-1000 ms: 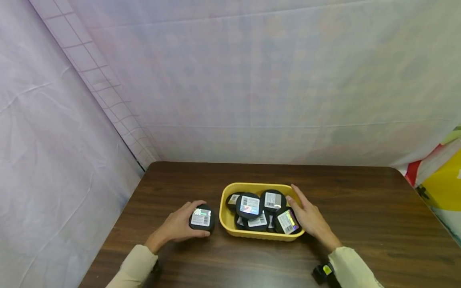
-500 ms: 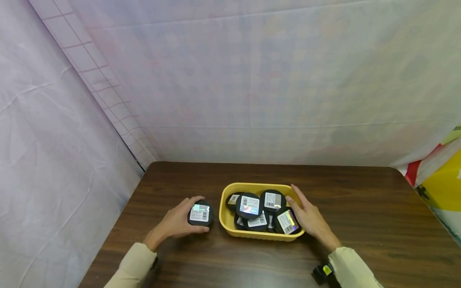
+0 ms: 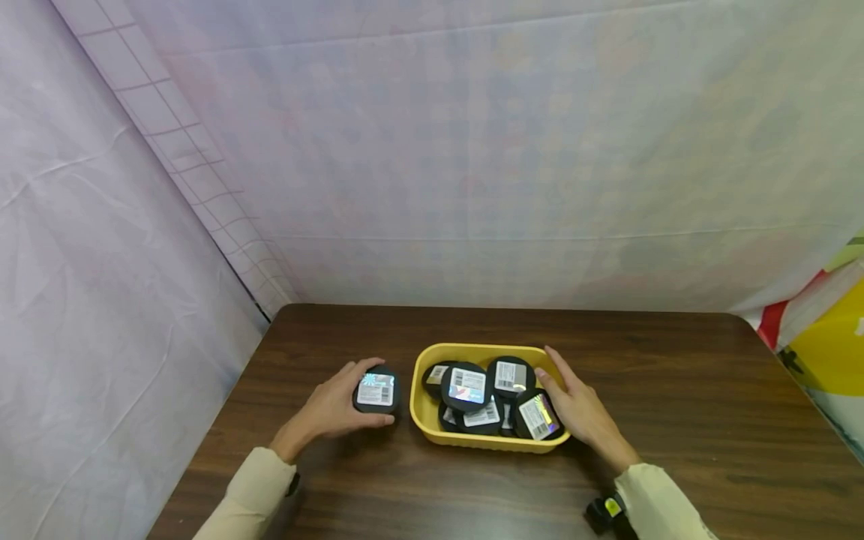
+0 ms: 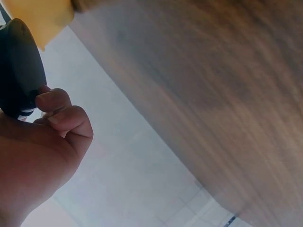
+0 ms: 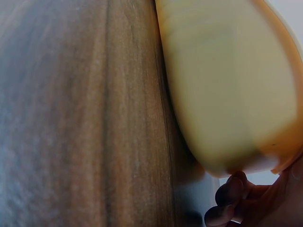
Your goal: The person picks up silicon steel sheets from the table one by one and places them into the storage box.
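My left hand (image 3: pixel 331 407) grips a round black tub (image 3: pixel 376 390) with a white barcode label on top, to the left of the yellow basket (image 3: pixel 423 424). In the left wrist view, the tub's dark side (image 4: pixel 21 66) shows above curled fingers (image 4: pixel 71 118). My right hand (image 3: pixel 584 412) holds the basket's right end, thumb over the rim. The right wrist view has fingers (image 5: pixel 232 194) against the basket's outer wall (image 5: pixel 227 85). Several similar black tubs, including one on top (image 3: pixel 466 386) and one by my right thumb (image 3: pixel 538 415), lie piled inside.
Everything stands on a dark wood-grain table (image 3: pixel 675 390). A pale cloth (image 3: pixel 472 187) hangs behind it, another cloth (image 3: pixel 101 315) on the left. A red and yellow item (image 3: pixel 830 330) sits beyond the right edge. A small black device (image 3: pixel 603 514) is at my right wrist.
My left hand and the tub in it have shifted slightly away from me, toward the far edge. The right hand, the basket and the tubs inside stay put.
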Action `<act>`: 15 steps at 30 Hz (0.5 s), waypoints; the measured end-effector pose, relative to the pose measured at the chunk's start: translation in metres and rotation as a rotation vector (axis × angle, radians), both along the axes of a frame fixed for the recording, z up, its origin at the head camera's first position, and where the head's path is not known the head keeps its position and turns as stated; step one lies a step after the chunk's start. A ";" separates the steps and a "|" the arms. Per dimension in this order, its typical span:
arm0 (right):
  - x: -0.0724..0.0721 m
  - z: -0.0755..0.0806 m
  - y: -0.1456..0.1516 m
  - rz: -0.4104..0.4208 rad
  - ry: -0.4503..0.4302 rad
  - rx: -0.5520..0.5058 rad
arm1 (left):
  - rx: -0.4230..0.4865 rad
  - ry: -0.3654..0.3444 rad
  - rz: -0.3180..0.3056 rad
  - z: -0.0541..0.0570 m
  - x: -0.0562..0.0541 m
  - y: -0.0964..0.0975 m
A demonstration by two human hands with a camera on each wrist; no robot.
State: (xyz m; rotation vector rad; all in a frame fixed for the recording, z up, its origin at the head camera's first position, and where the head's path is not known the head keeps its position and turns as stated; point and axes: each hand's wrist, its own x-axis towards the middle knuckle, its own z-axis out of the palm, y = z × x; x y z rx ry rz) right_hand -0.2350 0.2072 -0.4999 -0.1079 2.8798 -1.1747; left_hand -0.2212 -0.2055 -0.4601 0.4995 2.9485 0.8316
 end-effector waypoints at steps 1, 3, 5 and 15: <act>0.000 0.000 0.000 0.000 0.001 0.001 | 0.000 0.002 0.000 0.001 0.000 0.001; 0.000 0.000 0.000 0.000 0.001 0.000 | 0.006 0.005 0.002 0.003 -0.002 0.003; 0.000 0.000 0.001 0.001 0.000 -0.002 | 0.014 0.005 0.002 0.005 -0.003 0.005; 0.000 0.000 0.001 0.001 0.003 -0.006 | 0.044 0.003 -0.017 0.010 -0.008 0.012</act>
